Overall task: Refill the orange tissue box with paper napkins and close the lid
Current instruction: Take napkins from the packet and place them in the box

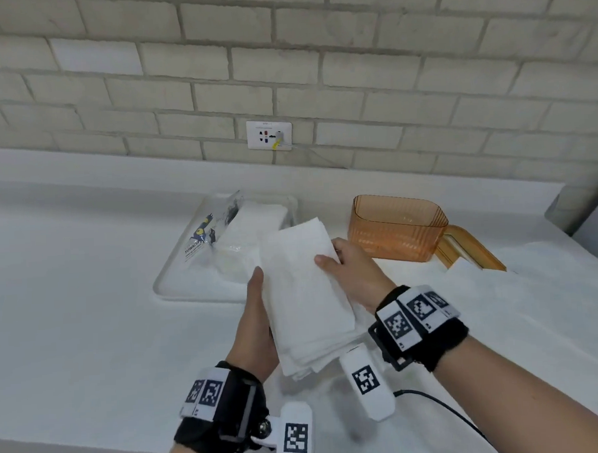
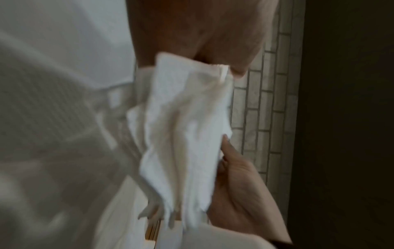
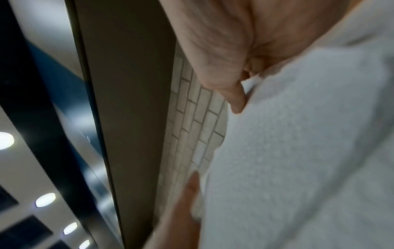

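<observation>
- Both hands hold one stack of white napkins (image 1: 304, 294) above the white worktop (image 1: 88, 304), in the lower middle of the head frame.
- The left hand (image 1: 257, 327) grips the stack along its left edge; the thumb lies along that edge and the fingers are hidden beneath the paper.
- The right hand (image 1: 351, 275) grips the stack's right side, thumb on top near the upper right corner and the other fingers under the paper.
- In the left wrist frame the napkins (image 2: 187, 134) hang in loose, uneven layers between the left hand (image 2: 192, 33) at the top and the right hand (image 2: 241, 185) at the lower right. That picture is blurred.
- In the right wrist frame the napkins (image 3: 298, 151) fill the right half, with the right hand (image 3: 213, 50) at the top and a finger of the left hand (image 3: 187, 202) touching the paper's edge at the bottom.
- The orange box (image 1: 397, 227) stands open on the worktop in the right middle of the head frame, just beyond the right hand and apart from it. Nothing is visible through its clear walls.
- Its lid (image 1: 470, 249) lies on the worktop to the right of the box, touching or nearly touching its base.
- A clear tray (image 1: 176, 279) sits left of the box and holds a torn napkin pack (image 1: 229, 236) with more napkins in it.
- A wall socket (image 1: 269, 135) sits on the brick wall at upper centre.
</observation>
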A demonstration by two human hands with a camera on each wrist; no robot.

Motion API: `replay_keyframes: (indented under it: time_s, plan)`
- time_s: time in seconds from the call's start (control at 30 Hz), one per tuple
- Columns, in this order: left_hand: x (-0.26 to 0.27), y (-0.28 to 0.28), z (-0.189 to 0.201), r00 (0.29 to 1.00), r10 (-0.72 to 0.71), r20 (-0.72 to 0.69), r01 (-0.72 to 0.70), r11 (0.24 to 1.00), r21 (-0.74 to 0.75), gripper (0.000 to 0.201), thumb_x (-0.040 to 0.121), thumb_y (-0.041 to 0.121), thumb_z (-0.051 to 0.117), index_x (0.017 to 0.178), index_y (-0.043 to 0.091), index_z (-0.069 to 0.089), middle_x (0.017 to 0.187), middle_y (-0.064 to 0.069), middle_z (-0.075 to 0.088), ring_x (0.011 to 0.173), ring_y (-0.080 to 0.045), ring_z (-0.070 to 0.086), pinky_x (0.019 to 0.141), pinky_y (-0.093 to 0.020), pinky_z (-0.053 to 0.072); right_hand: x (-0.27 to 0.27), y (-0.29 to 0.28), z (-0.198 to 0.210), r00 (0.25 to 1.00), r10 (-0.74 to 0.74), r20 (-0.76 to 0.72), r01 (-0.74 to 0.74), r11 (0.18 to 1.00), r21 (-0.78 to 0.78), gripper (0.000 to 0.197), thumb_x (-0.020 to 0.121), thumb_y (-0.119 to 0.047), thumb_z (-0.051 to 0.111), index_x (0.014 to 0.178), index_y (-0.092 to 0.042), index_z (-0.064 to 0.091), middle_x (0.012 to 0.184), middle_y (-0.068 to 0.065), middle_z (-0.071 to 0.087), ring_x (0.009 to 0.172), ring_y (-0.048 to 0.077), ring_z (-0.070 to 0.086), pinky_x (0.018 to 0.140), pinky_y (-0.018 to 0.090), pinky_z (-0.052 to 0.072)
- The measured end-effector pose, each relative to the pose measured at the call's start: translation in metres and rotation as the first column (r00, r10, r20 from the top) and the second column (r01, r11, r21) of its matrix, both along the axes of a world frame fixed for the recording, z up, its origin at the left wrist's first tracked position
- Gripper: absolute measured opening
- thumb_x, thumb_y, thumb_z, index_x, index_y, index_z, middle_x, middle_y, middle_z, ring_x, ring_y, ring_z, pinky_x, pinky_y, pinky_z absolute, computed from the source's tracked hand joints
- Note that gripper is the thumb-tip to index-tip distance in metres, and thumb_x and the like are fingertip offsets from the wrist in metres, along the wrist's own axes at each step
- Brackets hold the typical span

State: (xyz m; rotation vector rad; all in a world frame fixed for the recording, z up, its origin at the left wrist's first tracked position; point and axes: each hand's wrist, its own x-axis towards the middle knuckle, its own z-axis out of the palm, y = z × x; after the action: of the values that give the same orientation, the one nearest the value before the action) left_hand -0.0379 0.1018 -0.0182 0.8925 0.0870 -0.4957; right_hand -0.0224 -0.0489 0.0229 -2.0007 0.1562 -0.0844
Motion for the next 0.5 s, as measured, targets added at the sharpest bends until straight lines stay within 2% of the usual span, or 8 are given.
replay_keyframes:
  time_s: [0.03,0.1,0.2,0.27,0.33,0.37,0.43,0.5]
  plan:
    - [0.000,-0.008,0.003,1.000,-0.017,0.011,0.018,1.000,-0.009,0.059,0.096,0.058,0.030,0.117,0.016,0.064,0.112,-0.010,0.071,0.099,-0.020,0.070,0.084,-0.037,0.050,0.000,-0.004,-0.003,1.000,-0.025,0.008,0.026,0.998,-0.061,0.021,0.095,-0.018,0.051,0.111,-0.006,0.055,0.109,0.005,0.063,0.100,0.021,0.060,0.084,0.031,0.047]
    - [-0.001,-0.022,0.006,0.998,-0.059,0.037,0.060,0.998,-0.006,0.059,0.094,0.059,0.033,0.120,0.016,0.063,0.114,-0.010,0.070,0.105,-0.021,0.068,0.089,-0.038,0.049,-0.001,-0.015,-0.009,0.997,-0.066,0.037,0.071,0.987,-0.144,0.018,0.096,-0.018,0.049,0.105,-0.003,0.054,0.104,0.010,0.062,0.096,0.024,0.058,0.078,0.031,0.043]
    - [0.001,-0.039,0.005,0.991,-0.122,0.052,0.119,0.992,0.046,0.047,0.095,0.046,0.044,0.123,0.013,0.061,0.117,-0.010,0.069,0.110,-0.024,0.065,0.096,-0.040,0.048,-0.004,-0.042,-0.010,0.995,-0.096,0.042,0.103,0.972,-0.211,0.019,0.095,-0.030,0.050,0.103,-0.012,0.050,0.107,0.002,0.053,0.096,0.019,0.051,0.078,0.027,0.041]
    - [0.004,-0.049,0.003,0.987,-0.150,0.063,0.145,0.987,0.075,0.043,0.095,0.040,0.049,0.125,0.012,0.060,0.117,-0.010,0.069,0.111,-0.025,0.065,0.097,-0.041,0.048,-0.009,-0.064,-0.007,0.992,-0.097,-0.075,0.084,0.983,-0.165,0.035,0.095,-0.040,0.047,0.120,-0.016,0.044,0.118,-0.001,0.044,0.105,0.014,0.044,0.084,0.024,0.037]
    - [0.006,-0.061,0.003,0.979,-0.186,0.083,0.177,0.978,0.113,0.042,0.094,0.038,0.052,0.127,0.013,0.059,0.118,-0.009,0.069,0.111,-0.025,0.065,0.096,-0.042,0.048,-0.017,-0.082,-0.005,0.977,-0.025,-0.211,0.023,1.000,-0.014,0.054,0.093,-0.048,0.045,0.136,-0.017,0.034,0.129,-0.007,0.040,0.119,0.012,0.041,0.098,0.026,0.034]
    - [0.007,-0.069,0.002,0.972,-0.216,0.093,0.201,0.969,0.143,0.040,0.093,0.036,0.054,0.126,0.014,0.059,0.118,-0.008,0.069,0.110,-0.025,0.065,0.096,-0.042,0.049,-0.021,-0.088,-0.005,0.974,0.022,-0.226,-0.006,0.997,0.072,0.062,0.090,-0.052,0.047,0.140,-0.017,0.032,0.135,-0.011,0.039,0.125,0.011,0.041,0.105,0.030,0.033]
    - [0.008,-0.085,0.002,0.953,-0.279,0.118,0.250,0.944,0.217,0.037,0.092,0.031,0.058,0.124,0.014,0.060,0.115,-0.006,0.070,0.108,-0.023,0.066,0.096,-0.041,0.050,-0.025,-0.097,-0.005,0.979,0.060,-0.194,-0.027,0.985,0.168,0.056,0.090,-0.046,0.050,0.137,-0.019,0.037,0.136,-0.007,0.048,0.124,0.014,0.048,0.108,0.038,0.037]
    - [0.010,-0.100,0.003,0.940,-0.309,0.143,0.265,0.927,0.264,0.036,0.090,0.027,0.061,0.124,0.013,0.059,0.114,-0.004,0.071,0.106,-0.021,0.067,0.094,-0.038,0.051,-0.027,-0.105,0.000,0.986,0.051,-0.159,-0.025,0.986,0.166,0.044,0.093,-0.032,0.051,0.134,-0.022,0.037,0.128,-0.004,0.054,0.116,0.014,0.054,0.103,0.039,0.042]
